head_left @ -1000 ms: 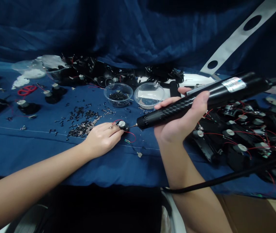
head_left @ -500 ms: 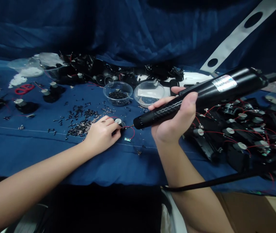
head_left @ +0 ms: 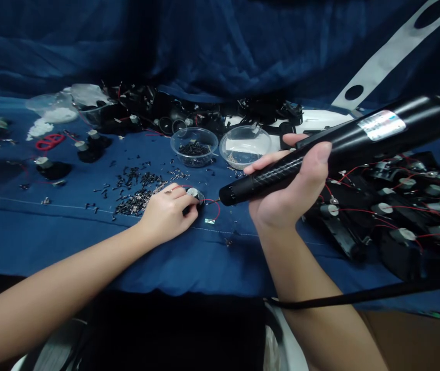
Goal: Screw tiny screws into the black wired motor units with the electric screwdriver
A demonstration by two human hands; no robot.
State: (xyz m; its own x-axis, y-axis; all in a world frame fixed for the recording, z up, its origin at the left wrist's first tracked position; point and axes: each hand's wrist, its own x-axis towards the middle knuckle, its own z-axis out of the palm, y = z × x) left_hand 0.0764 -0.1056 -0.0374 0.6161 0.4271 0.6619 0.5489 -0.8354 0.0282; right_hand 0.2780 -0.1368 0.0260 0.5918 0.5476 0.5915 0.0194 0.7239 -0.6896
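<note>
My left hand [head_left: 167,214] rests on the blue cloth, its fingers pinching a small round motor [head_left: 195,196] with a silver end cap. Red wires [head_left: 215,207] loop from the motor, and a tiny green circuit board [head_left: 209,221] lies just below it. My right hand [head_left: 286,189] grips a black corded electric screwdriver [head_left: 343,150] with a silver label. The tool's narrow front end stops just right of the motor, with a thin bit pointing at it. Fingers hide part of the motor.
Two clear plastic bowls [head_left: 194,147] hold small black and metal parts. Loose screws [head_left: 138,193] are scattered on the blue cloth [head_left: 50,242]. Several wired motor units [head_left: 390,216] crowd the right side. Red-handled scissors [head_left: 50,141] lie far left. A black cord [head_left: 359,297] crosses my right forearm.
My left fingers now cover more of the motor. The screwdriver has tilted and its tip sits slightly farther from the motor. The whole view has shifted a little.
</note>
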